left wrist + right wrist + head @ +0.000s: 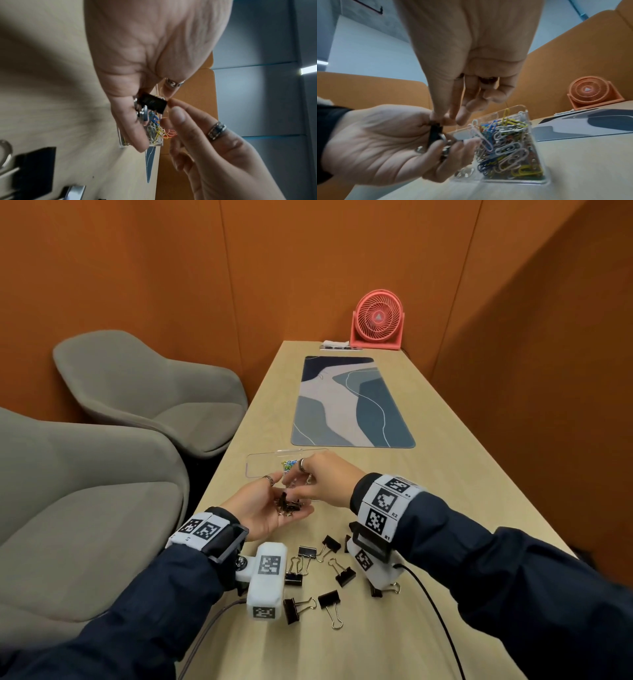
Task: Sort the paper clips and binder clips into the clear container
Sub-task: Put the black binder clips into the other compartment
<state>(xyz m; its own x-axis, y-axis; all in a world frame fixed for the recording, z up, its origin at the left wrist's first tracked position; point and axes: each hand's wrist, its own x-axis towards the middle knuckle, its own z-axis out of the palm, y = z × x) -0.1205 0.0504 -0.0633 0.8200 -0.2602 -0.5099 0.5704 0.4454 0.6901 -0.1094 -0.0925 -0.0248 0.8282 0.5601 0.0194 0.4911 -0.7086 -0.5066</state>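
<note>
- The left hand (270,510) lies palm up just in front of the clear plastic container (513,142), its fingers (447,166) curled loosely round a small heap of small black binder clips with silver wire handles (287,506).
- The right hand (320,481) reaches over that palm, thumb and forefinger closing as a pinch on one black clip (153,103) at the top of the heap; from the wrist views it looks gripped, though the blur makes me unsure whether it is lifted free yet.
- The container sits on the pale wooden table (428,508); one compartment is already full of coloured and silver wire paper clips (506,146), and the compartment nearer the hands shows only a few silvery pieces.
- More large black binder clips (344,573) lie scattered on the table near the wrists, well apart from the container.
- Risks, as I judge them: the wire handles in the palm may tangle, so pulling one clip could drag others off the hand and onto the table.
- A careless drop could land the clip among the paper clips instead of its own compartment.
- The light container might slide if a hand knocks its wall.
- A coral desk fan (376,320) and a blue patterned mat (349,402) stand farther along the table.
</note>
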